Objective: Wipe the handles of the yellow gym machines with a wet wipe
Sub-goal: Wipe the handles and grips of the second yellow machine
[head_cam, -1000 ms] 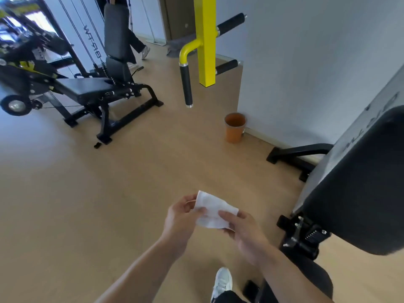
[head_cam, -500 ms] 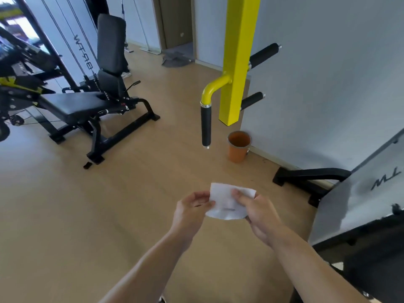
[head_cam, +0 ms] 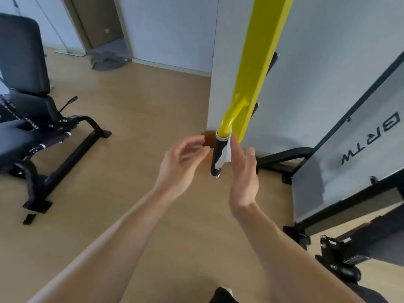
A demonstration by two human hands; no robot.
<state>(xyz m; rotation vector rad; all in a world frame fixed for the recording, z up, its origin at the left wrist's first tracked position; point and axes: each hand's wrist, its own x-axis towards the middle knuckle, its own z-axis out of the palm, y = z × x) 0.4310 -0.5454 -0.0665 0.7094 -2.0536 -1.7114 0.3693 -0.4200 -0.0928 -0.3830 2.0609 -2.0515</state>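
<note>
White wet wipe (head_cam: 225, 154), one, pressed against the one black handle grip (head_cam: 216, 156) below the yellow post (head_cam: 263, 62) by the right hand (head_cam: 242, 171), fingers straight. Left hand (head_cam: 181, 165), one, loosely spread beside the grip, holding nothing. Black benches (head_cam: 32, 119): one.

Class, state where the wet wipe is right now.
Centre of the head view: the wet wipe lies against the black handle under the right hand.

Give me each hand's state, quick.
Left hand: open, fingers loosely curved, holding nothing, just left of the handle.
Right hand: open, straight fingers pressing the wipe against the handle.
</note>
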